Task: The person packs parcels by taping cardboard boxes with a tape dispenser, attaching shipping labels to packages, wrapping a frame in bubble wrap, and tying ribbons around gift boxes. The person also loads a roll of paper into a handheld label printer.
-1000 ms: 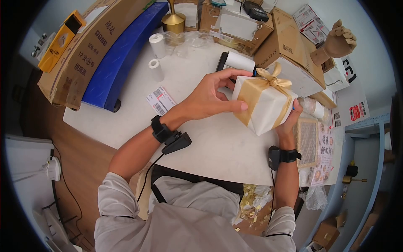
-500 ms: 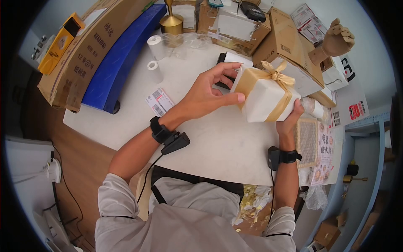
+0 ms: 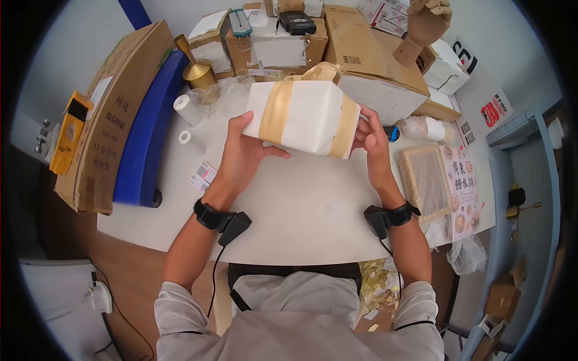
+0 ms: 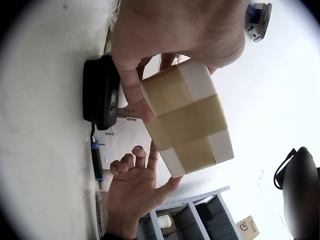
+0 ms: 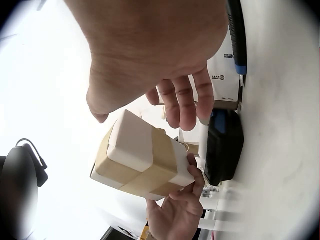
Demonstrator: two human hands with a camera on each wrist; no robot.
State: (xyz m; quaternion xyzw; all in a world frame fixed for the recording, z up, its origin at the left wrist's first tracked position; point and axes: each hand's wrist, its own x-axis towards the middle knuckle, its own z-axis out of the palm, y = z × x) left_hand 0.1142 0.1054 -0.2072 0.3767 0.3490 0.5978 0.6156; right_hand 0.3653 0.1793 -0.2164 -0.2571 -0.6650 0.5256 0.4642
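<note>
A white gift box (image 3: 310, 117) with a gold ribbon (image 3: 278, 111) is held up over the table, its bow (image 3: 322, 72) on the far side. My left hand (image 3: 241, 147) grips the box's left end, thumb on the near edge and fingers underneath. At the other end is my right hand (image 3: 376, 144), fingertips right at the box's edge. Its fingers (image 5: 187, 107) reach out loosely in the right wrist view, not wrapped round the box. The ribbon crosses on the box's end face (image 4: 190, 125) in the left wrist view.
Paper rolls (image 3: 188, 110) and a shipping label (image 3: 203, 175) lie on the table's left. A blue panel (image 3: 147, 132) and long carton (image 3: 114, 120) stand beyond them. Cardboard boxes (image 3: 361, 48) line the back. A framed panel (image 3: 425, 183) lies at right.
The head view has shifted. The box has moved left and turned, its bow now away from me. My left hand has taken its left end; my right hand has loosened its hold.
</note>
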